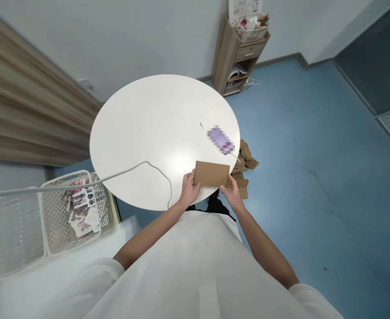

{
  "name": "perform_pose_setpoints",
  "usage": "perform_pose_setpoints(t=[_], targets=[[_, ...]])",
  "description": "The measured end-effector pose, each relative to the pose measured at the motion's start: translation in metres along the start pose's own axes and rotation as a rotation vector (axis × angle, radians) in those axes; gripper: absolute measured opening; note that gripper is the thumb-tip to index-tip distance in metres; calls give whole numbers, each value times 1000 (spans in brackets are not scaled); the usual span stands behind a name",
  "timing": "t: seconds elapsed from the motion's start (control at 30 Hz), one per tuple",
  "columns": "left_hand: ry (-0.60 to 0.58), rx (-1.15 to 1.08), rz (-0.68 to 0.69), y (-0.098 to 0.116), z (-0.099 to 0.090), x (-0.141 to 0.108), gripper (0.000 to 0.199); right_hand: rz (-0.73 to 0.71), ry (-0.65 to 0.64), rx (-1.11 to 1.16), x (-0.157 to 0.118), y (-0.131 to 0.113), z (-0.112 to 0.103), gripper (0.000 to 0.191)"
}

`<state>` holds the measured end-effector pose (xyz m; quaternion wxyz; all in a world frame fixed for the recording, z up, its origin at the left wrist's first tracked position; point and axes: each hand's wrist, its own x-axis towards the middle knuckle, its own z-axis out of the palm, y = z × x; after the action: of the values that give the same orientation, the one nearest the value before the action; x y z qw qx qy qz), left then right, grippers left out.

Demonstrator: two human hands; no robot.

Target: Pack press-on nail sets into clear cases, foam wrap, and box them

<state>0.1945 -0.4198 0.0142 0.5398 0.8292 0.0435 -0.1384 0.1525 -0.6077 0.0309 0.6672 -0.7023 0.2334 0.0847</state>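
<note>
A flat brown cardboard box [211, 174] is held level over the front right edge of the round white table [148, 115]. My left hand [190, 189] grips its left end, with the thumb along the near corner. At the right end, my right hand [233, 193] holds the box's near corner between thumb and fingers. Beyond the box, a blurred purple object [220, 139] lies on the table with a white cable by it.
Brown cardboard pieces [244, 159] lie on the floor right of the table. White baskets [52, 221], one with printed sheets, stand at the left. A grey cable [128, 170] crosses the table's front left. Behind is a wooden cabinet [226, 57].
</note>
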Motion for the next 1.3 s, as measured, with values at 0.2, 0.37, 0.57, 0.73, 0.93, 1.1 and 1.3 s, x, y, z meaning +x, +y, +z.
perform_pose_setpoints(t=[0.2,0.37,0.57,0.73,0.93,1.1,1.3], targets=[[-234,-9,211,52,78,44,65,-75,377,128,9,0,-71,76],[-347,156,251,91,160,93,72,5,533,119,39,-7,-134,83],[-440,285,339,133,230,136,70,-13,522,43,76,-1,-194,88],[-418,363,348,144,236,147,65,-81,451,-80,93,9,-201,77],[-59,252,340,127,174,124,52,-342,163,-164,110,-17,-160,64],[359,38,160,104,100,76,48,-464,-263,-146,118,-48,-97,61],[751,-173,-134,49,19,-14,43,-434,-704,-249,91,-59,9,44]])
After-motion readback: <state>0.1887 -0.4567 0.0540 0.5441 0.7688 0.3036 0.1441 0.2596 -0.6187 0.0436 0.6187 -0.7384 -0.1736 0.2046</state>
